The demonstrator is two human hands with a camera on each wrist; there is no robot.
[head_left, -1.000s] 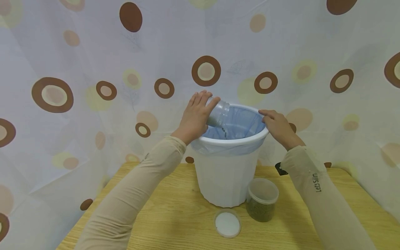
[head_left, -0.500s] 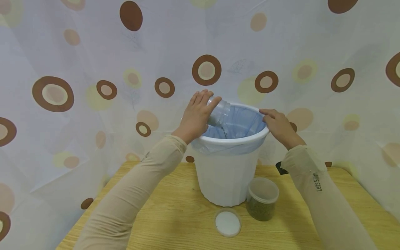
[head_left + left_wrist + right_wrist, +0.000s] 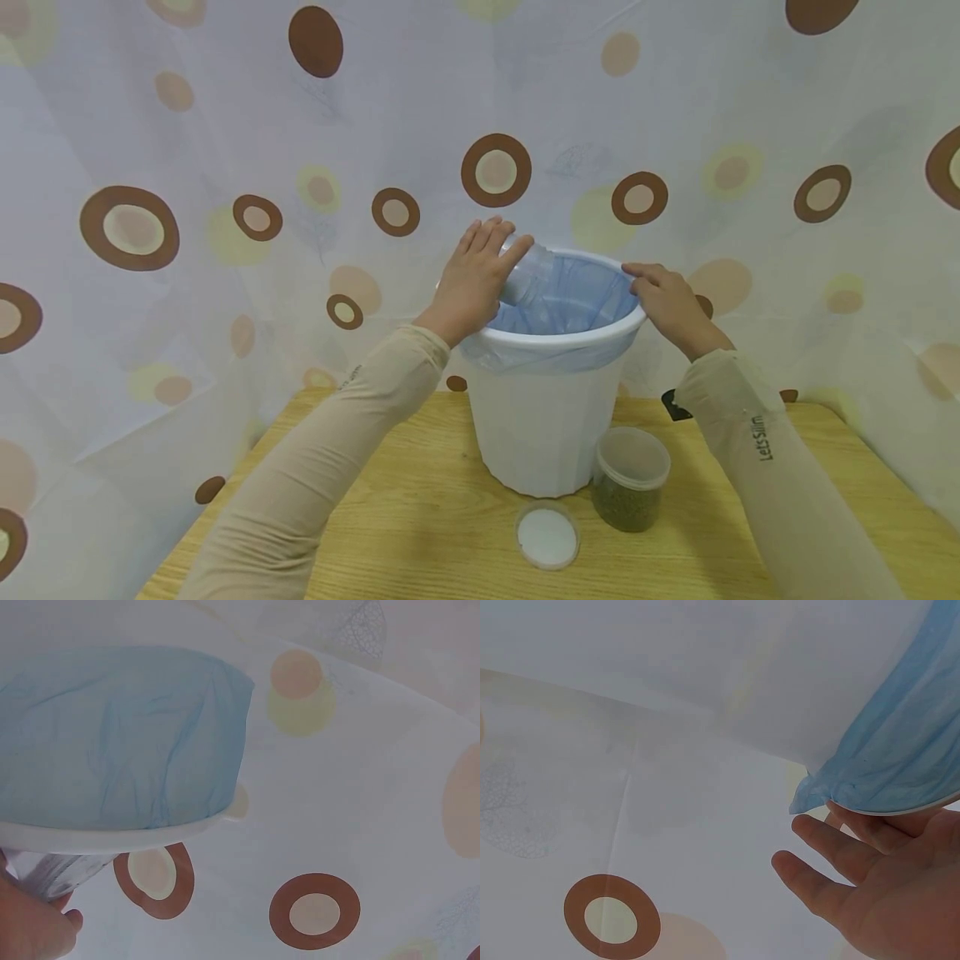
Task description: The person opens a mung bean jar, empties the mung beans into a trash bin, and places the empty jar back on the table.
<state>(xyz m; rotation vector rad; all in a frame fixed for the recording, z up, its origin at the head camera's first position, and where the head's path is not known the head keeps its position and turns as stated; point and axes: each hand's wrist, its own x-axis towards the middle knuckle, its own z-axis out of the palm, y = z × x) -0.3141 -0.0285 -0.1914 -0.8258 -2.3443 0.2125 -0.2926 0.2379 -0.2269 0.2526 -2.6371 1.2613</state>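
My left hand [image 3: 471,279] grips a clear plastic jar [image 3: 536,265], tipped with its mouth over the inside of a white trash bin [image 3: 547,425]. A thin blue bag [image 3: 592,287] lines the bin and folds over its rim. In the left wrist view the jar [image 3: 71,874] shows below the bin's rim, beside part of the hand [image 3: 34,922]. My right hand [image 3: 667,304] holds the bin's rim on the right side. Seen from the right wrist, thumb and forefinger are at the rim, partly hidden, while other fingers [image 3: 832,844] stretch out away from it.
An uncapped clear tub [image 3: 628,492] with dark green-brown contents stands against the bin's front right. A white round lid [image 3: 547,538] lies flat in front on the wooden table [image 3: 405,517]. Behind hangs a spotted curtain [image 3: 420,100]; a small black object [image 3: 675,406] sits near the right sleeve.
Dark grains were falling from the jar's mouth in both earlier frames; now no falling grains show. The jar is tilted slightly further. The right hand and bin stay put.
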